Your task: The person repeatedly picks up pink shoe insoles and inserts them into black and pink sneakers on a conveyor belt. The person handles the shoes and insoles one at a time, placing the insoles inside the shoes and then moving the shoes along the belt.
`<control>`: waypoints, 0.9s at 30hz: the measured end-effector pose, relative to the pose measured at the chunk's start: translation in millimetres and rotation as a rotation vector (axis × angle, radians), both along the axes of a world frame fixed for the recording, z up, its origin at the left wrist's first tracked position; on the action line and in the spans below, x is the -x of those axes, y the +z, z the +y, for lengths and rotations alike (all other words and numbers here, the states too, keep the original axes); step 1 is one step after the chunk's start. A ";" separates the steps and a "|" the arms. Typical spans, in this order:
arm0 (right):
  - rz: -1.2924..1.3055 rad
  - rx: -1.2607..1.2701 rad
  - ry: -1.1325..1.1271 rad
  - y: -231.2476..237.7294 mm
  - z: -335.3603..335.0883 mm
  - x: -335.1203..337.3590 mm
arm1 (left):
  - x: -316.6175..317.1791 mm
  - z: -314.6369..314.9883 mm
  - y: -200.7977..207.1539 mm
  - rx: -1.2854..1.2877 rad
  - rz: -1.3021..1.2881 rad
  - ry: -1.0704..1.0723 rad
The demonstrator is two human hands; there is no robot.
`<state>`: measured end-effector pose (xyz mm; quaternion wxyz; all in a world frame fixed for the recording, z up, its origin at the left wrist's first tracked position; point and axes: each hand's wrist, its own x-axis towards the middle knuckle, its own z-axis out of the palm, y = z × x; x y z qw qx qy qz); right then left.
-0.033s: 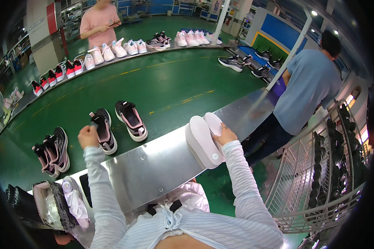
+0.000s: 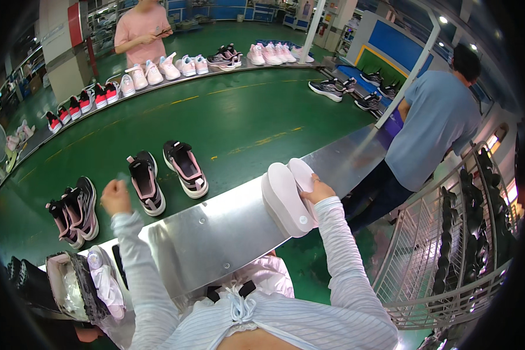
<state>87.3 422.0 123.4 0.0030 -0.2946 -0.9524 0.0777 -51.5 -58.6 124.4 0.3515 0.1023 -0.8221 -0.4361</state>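
The pair of white shoes [image 2: 289, 195] sits sole-up on the near edge of the steel bench [image 2: 216, 233], held together by the right hand [image 2: 316, 189] — its fingers wrap round the far side of the pair and clasp it. The left hand [image 2: 115, 196] is raised over the green conveyor belt [image 2: 233, 116], loosely curled; whether it grips anything I cannot tell. Just beyond it stand two black-and-pink sneakers [image 2: 166, 175], side by side, and to its left another dark pair [image 2: 74, 211], toes touching.

At the lower left an open box [image 2: 64, 289] holds crumpled clear film, with a white, cloth-like bundle [image 2: 106, 283] lying against its right side. On the right a wire rack [image 2: 449, 256] carries rows of dark items, too small to make out.

A row of pink, white and red shoes [image 2: 157, 73] curves along the far side of the belt, where a person in a pink shirt [image 2: 143, 26] stands; a person in a blue shirt [image 2: 434, 125] stands at the right end of the bench.

Against the earlier frame nothing has shifted — both hands and the shoes lie as they did.
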 end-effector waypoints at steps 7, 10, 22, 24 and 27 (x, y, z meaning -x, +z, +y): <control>-0.108 0.033 0.104 15.9 0.1 0.0 | -171.3 -215.2 8.3 0.174 0.095 0.499; -0.107 -0.042 0.094 22.3 -4.5 -1.6 | -227.9 -246.9 2.3 0.410 -0.155 0.823; 0.424 0.343 0.425 93.5 -64.8 26.4 | -158.2 -175.1 21.3 0.353 0.158 0.378; 0.300 0.770 0.574 87.1 -88.2 52.8 | -90.1 -82.0 31.5 0.000 0.262 -0.197; -0.030 0.977 0.703 88.5 -154.0 99.0 | -22.2 31.9 15.4 0.091 -0.036 -0.426</control>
